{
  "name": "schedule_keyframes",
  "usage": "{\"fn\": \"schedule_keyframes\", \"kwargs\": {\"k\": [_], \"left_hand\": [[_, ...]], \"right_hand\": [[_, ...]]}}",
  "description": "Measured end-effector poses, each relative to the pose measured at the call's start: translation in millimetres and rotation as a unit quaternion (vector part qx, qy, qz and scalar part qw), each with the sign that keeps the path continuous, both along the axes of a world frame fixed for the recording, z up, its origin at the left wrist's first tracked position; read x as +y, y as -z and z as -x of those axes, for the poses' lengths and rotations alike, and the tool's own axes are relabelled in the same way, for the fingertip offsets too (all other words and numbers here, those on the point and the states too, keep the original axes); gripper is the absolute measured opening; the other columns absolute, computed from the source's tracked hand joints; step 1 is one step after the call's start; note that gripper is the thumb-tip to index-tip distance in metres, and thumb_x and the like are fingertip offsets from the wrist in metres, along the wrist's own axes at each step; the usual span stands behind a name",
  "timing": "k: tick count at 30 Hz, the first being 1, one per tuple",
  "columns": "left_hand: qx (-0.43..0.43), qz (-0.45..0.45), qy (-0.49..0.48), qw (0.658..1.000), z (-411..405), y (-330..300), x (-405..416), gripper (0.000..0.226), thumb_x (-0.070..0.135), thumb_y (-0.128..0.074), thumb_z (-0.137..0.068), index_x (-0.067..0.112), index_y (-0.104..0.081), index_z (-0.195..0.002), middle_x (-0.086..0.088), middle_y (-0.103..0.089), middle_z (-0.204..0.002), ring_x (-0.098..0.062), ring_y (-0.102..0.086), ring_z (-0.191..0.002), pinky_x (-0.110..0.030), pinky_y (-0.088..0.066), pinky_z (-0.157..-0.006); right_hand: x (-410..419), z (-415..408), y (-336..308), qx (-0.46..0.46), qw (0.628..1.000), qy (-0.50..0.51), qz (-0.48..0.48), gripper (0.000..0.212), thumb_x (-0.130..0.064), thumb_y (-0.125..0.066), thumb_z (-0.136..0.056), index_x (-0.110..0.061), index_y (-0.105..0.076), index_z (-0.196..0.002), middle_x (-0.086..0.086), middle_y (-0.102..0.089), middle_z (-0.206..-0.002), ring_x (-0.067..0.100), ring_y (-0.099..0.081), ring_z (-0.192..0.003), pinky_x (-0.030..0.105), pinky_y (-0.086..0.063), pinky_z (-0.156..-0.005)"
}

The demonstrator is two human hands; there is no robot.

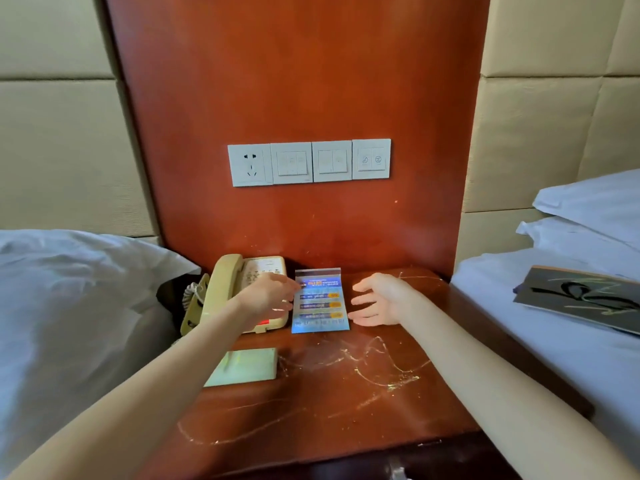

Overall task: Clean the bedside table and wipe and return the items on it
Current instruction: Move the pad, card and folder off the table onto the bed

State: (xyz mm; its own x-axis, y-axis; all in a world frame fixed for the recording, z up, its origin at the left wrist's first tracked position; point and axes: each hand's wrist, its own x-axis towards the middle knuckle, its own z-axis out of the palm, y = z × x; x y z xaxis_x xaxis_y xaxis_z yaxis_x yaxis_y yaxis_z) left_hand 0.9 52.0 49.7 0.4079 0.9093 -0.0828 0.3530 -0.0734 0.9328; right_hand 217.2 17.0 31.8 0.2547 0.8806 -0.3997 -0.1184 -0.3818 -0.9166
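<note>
A blue printed sign card in a clear stand [319, 303] stands at the back middle of the reddish-brown bedside table [346, 403]. My left hand [268, 296] reaches over the telephone, its fingers at the card's left edge. My right hand [377, 301] is spread just right of the card, fingertips close to its right edge. Whether either hand grips the card cannot be told. A beige telephone [239, 289] sits at the back left. A pale green notepad [246, 367] lies in front of it. Whitish streaks and crumbs mark the tabletop.
White-sheeted beds flank the table, the left bed [69, 306] and the right bed [554, 323]. A dark card with scribbled lines [581, 297] lies on the right bed. A row of wall switches and a socket [308, 162] sits on the wood panel above.
</note>
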Motion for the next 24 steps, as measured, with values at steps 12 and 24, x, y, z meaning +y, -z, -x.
{"fn": "schedule_keyframes", "kwargs": {"k": [12,24], "left_hand": [[0.033,-0.016,0.003,0.999,0.0,1.4,2.6,0.017,-0.002,-0.043,-0.098,-0.002,-0.056,-0.108,-0.016,-0.055,-0.104,-0.025,-0.054,-0.095,-0.029,-0.047,-0.075],[-0.040,-0.040,0.016,0.998,-22.7,-2.6,-5.3,0.030,0.003,-0.041,-0.099,0.012,-0.059,-0.122,-0.001,-0.068,-0.090,-0.016,-0.063,-0.081,-0.020,-0.047,-0.060]], "right_hand": [[18.2,34.0,6.8,-0.051,0.998,-0.015,-0.025,0.032,0.006,-0.062,-0.084,-0.007,-0.049,-0.111,0.017,-0.070,-0.095,0.027,-0.071,-0.081,0.033,-0.056,-0.059],[-23.1,3.0,-1.5,-0.105,0.975,0.012,-0.196,0.013,0.000,-0.054,-0.093,-0.006,-0.064,-0.097,0.010,-0.072,-0.095,0.022,-0.070,-0.088,0.035,-0.057,-0.069]]}}
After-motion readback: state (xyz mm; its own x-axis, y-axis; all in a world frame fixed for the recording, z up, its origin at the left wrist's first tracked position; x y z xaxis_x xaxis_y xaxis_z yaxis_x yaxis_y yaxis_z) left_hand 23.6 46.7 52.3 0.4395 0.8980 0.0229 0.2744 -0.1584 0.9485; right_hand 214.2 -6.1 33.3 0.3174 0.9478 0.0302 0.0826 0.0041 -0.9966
